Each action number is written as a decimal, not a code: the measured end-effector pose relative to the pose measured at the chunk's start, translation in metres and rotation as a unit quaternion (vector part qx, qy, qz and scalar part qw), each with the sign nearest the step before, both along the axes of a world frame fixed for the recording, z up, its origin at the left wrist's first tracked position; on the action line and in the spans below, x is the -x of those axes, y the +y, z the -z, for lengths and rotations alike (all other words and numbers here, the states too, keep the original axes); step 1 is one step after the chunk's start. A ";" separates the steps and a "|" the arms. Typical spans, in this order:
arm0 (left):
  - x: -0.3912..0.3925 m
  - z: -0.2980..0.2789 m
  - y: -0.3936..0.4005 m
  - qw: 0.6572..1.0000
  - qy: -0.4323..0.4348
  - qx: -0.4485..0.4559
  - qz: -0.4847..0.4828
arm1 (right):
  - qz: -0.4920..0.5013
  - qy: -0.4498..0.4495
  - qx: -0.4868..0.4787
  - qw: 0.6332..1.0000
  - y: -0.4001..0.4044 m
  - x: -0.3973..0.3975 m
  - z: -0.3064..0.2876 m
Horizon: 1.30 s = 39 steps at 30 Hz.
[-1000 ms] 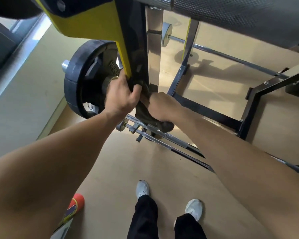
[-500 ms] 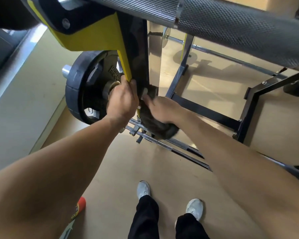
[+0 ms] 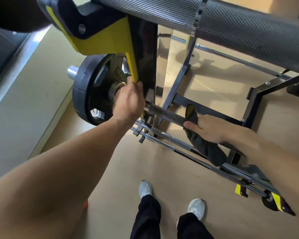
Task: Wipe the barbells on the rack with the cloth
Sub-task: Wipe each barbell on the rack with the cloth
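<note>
The right hand (image 3: 207, 129), wrapped round the dark cloth (image 3: 199, 141), had slid rightward along the barbell (image 3: 166, 115) from the upright, baring wiped knurling; the left hand (image 3: 128, 102) gripped its near-left end beside the weight plate (image 3: 91, 90).

A knurled steel barbell (image 3: 164, 113) lies across the black-and-yellow rack (image 3: 141, 54), slanting from 9 o'clock down toward 4 o'clock, a black weight plate (image 3: 86, 94) loaded on its 9 o'clock end. A dark cloth (image 3: 199, 140) with a yellow patch is wrapped over the shaft, its tail hanging toward 5 o'clock. A second, thicker knurled bar (image 3: 214, 23) crosses at 12 o'clock.
</note>
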<state>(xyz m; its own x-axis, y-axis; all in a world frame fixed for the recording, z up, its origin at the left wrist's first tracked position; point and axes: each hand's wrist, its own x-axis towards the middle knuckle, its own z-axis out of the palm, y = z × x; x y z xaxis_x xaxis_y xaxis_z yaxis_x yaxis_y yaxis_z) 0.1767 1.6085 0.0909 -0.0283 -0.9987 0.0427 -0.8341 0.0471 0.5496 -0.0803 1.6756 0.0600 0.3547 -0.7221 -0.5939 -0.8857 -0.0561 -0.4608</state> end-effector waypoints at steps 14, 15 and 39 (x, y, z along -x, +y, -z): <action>0.000 0.003 0.002 1.000 0.011 0.008 -0.002 | 0.018 0.003 0.111 0.994 0.000 -0.055 -0.019; 0.000 0.003 0.001 1.000 0.009 0.008 -0.001 | 0.005 0.041 0.109 0.993 0.009 -0.040 -0.019; -0.008 0.010 -0.006 1.000 0.018 0.004 0.017 | 0.114 0.199 -0.014 0.973 0.023 0.006 -0.033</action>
